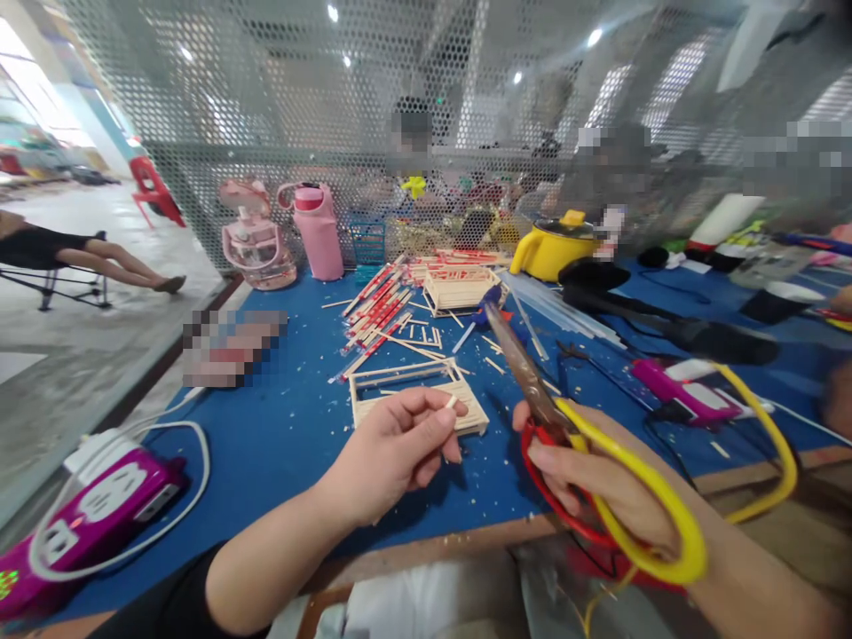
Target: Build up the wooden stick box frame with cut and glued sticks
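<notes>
Between the thumb and fingertips of my left hand (pixel 399 444) is a short piece of wooden stick (pixel 452 403). Just beyond that hand lies a small frame of wooden sticks (pixel 469 410), partly hidden by it. My right hand (pixel 579 470) grips a pair of scissors (pixel 532 377) with red and yellow handles, its blades together and pointing up and away. Behind stands a second stick-built model (pixel 459 293). Chopsticks in red-printed wrappers (pixel 379 311) are piled left of it, with loose cut sticks (pixel 426 335) in front.
A glue gun (pixel 489 302) lies behind the scissor tips, near clear glue sticks (pixel 565 306). A yellow pot (pixel 556 248), a pink bottle (pixel 318 231) and a clear jug (pixel 259 248) line the mesh screen. Purple power strips (pixel 113 497) with cables flank the blue tabletop (pixel 266 453).
</notes>
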The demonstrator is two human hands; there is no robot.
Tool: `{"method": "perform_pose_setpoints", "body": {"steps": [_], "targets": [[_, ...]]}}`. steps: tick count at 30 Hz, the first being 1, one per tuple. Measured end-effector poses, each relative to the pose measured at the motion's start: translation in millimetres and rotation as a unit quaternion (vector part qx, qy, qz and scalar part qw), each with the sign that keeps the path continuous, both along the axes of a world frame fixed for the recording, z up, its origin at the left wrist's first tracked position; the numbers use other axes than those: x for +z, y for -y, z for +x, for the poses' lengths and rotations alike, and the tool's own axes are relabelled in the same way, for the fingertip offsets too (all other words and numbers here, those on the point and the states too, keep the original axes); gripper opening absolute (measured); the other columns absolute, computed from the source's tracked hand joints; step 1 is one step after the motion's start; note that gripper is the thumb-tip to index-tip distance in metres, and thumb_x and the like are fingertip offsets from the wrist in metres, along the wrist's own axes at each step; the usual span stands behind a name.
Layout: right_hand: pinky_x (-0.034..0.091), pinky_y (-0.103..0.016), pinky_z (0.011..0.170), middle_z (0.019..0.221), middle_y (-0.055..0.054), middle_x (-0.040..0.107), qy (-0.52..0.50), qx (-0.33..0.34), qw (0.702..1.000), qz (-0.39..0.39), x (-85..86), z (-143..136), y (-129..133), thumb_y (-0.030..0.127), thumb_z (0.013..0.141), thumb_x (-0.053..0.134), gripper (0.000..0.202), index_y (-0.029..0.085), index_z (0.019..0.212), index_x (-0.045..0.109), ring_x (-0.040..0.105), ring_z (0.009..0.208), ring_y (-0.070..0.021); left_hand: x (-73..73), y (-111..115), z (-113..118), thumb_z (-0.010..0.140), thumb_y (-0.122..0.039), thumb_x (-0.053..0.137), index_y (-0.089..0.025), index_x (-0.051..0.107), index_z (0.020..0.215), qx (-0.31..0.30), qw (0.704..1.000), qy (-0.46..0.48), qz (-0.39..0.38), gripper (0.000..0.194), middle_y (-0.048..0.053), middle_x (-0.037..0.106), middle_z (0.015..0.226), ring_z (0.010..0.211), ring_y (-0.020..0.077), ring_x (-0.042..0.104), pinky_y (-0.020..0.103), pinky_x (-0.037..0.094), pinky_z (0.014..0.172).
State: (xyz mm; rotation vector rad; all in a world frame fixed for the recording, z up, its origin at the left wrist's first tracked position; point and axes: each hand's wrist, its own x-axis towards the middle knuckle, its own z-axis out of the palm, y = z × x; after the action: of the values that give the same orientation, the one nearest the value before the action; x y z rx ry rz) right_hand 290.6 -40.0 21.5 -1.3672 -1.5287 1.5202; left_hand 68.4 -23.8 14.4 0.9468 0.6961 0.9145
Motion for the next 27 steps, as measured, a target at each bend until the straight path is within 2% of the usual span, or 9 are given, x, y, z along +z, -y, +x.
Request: {"method": "perform_pose_setpoints", "body": {"steps": [3, 5, 7, 9, 11, 14, 20, 25, 27], "targets": [[0.044, -0.025, 0.046, 0.066, 0.002, 0.056, 0.091, -0.042, 0.989, 0.113, 4.9, -17.8, -0.1, 0.040, 0.080, 0.057, 0.027, 0.026, 0.103, 0.051, 0.053, 0.051, -0.0133, 3.0, 2.5, -0.1, 0.081, -0.040, 0.064, -0.016, 0.060, 0.089, 0.043, 0.998, -0.037, 0.027, 0.026, -0.002, 0.060, 0.058, 0.037, 0.0016, 0.036, 0.016, 0.021, 0.036], [0.049, -0.027, 0.057, 0.081, -0.001, 0.062, 0.157, -0.016, 0.967, 0.200, 6.8, -22.1, -0.5, 0.038, 0.079, 0.060, 0.032, 0.028, 0.108, 0.051, 0.060, 0.066, -0.0167, 5.5, 4.7, -0.1, 0.080, -0.041, 0.064, -0.016, 0.062, 0.087, 0.064, 0.996, -0.055, 0.040, 0.026, -0.002, 0.062, 0.059, 0.038, 0.0018, 0.036, 0.016, 0.022, 0.036], [0.051, -0.031, 0.070, 0.097, -0.004, 0.065, 0.210, 0.032, 0.946, 0.247, 7.1, -21.8, -0.7, 0.039, 0.074, 0.066, 0.044, 0.028, 0.114, 0.050, 0.063, 0.082, -0.0209, 7.0, 6.5, -0.3, 0.080, -0.042, 0.064, -0.016, 0.063, 0.084, 0.078, 0.993, -0.072, 0.053, 0.026, -0.001, 0.063, 0.060, 0.039, 0.0026, 0.036, 0.017, 0.024, 0.037], [0.051, -0.033, 0.078, 0.110, -0.006, 0.063, 0.230, 0.062, 0.935, 0.264, 6.2, -20.3, -0.7, 0.040, 0.069, 0.072, 0.057, 0.027, 0.119, 0.048, 0.062, 0.093, -0.0237, 7.0, 7.7, -0.4, 0.080, -0.042, 0.064, -0.015, 0.064, 0.080, 0.082, 0.991, -0.091, 0.062, 0.026, 0.000, 0.064, 0.061, 0.040, 0.0033, 0.038, 0.017, 0.026, 0.038], [0.050, -0.033, 0.080, 0.114, -0.007, 0.062, 0.224, 0.070, 0.933, 0.271, 4.9, -20.7, -0.5, 0.042, 0.067, 0.074, 0.061, 0.026, 0.120, 0.047, 0.061, 0.096, -0.0243, 6.0, 8.1, -0.1, 0.081, -0.041, 0.064, -0.016, 0.065, 0.083, 0.078, 0.990, -0.098, 0.066, 0.026, 0.000, 0.064, 0.061, 0.040, 0.0037, 0.038, 0.018, 0.026, 0.038], [0.050, -0.034, 0.078, 0.110, -0.007, 0.064, 0.213, 0.067, 0.932, 0.284, 4.3, -24.7, -0.1, 0.045, 0.066, 0.074, 0.059, 0.025, 0.116, 0.050, 0.062, 0.093, -0.0241, 3.9, 8.1, 0.7, 0.082, -0.041, 0.062, -0.017, 0.068, 0.087, 0.069, 0.990, -0.096, 0.072, 0.025, 0.001, 0.064, 0.063, 0.041, 0.0040, 0.037, 0.018, 0.024, 0.038], [0.049, -0.035, 0.079, 0.111, -0.007, 0.064, 0.210, 0.066, 0.920, 0.325, 4.4, -27.9, -0.7, 0.042, 0.064, 0.076, 0.059, 0.026, 0.115, 0.051, 0.062, 0.096, -0.0254, 0.7, 8.6, -1.1, 0.084, -0.045, 0.059, -0.014, 0.069, 0.073, 0.061, 0.986, -0.128, 0.082, 0.034, 0.003, 0.061, 0.060, 0.043, 0.0053, 0.034, 0.021, 0.021, 0.040], [0.049, -0.037, 0.079, 0.111, -0.010, 0.063, 0.223, 0.064, 0.911, 0.340, -1.6, -26.8, -3.3, 0.044, 0.060, 0.079, 0.072, 0.026, 0.122, 0.048, 0.062, 0.096, -0.0280, 0.5, 10.9, -4.5, 0.086, -0.042, 0.057, -0.019, 0.071, 0.083, 0.052, 0.976, -0.167, 0.133, 0.028, 0.003, 0.064, 0.064, 0.047, 0.0074, 0.039, 0.022, 0.027, 0.043], [0.049, -0.038, 0.076, 0.108, -0.010, 0.064, 0.222, 0.027, 0.921, 0.321, -4.7, -28.1, -3.9, 0.049, 0.056, 0.079, 0.080, 0.025, 0.123, 0.044, 0.062, 0.093, -0.0288, 1.2, 12.8, -4.5, 0.087, -0.041, 0.055, -0.020, 0.071, 0.083, 0.049, 0.970, -0.175, 0.161, 0.027, 0.001, 0.065, 0.063, 0.049, 0.0082, 0.043, 0.022, 0.030, 0.045]]}}
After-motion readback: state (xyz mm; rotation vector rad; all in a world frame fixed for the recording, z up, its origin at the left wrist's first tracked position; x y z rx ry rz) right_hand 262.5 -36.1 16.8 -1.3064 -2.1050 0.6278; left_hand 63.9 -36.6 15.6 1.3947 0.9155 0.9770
